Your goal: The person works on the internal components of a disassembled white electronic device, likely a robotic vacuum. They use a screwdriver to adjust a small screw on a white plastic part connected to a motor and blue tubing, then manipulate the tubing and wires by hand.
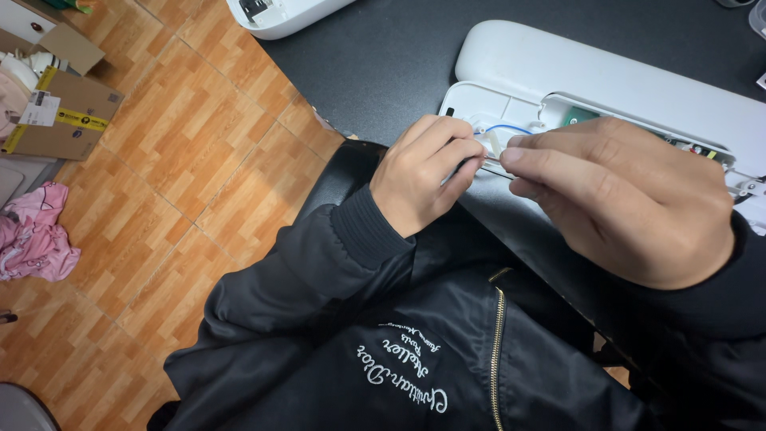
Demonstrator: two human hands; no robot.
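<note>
We are working at the edge of a black table [383, 56] in the right half of the frame. Our left hand [423, 172] is sitting at centre frame with its fingers curled tightly together, pinching a small white connector [488, 144] against the thumb. Our right hand [630, 203] is coming in from the right with its index finger and thumb pressed nearly closed around a thin dark wire [496, 169]; the fingertips of both hands are almost touching. We cannot tell exactly how much of the wire lies inside the right grip, because the fingers are covering it.

The connector and wire are lying just in front of a long white plastic housing [606, 80] that is stretching across the upper right of the frame. Its near end is open, and a thin blue wire [503, 128] and a green circuit board [576, 116] are showing inside, just above our knuckles.

A second white housing [279, 16] is lying at the top centre. On the wooden floor [175, 183] at the left, a cardboard box [60, 116] and a pink cloth [36, 231] are resting well apart from us.
</note>
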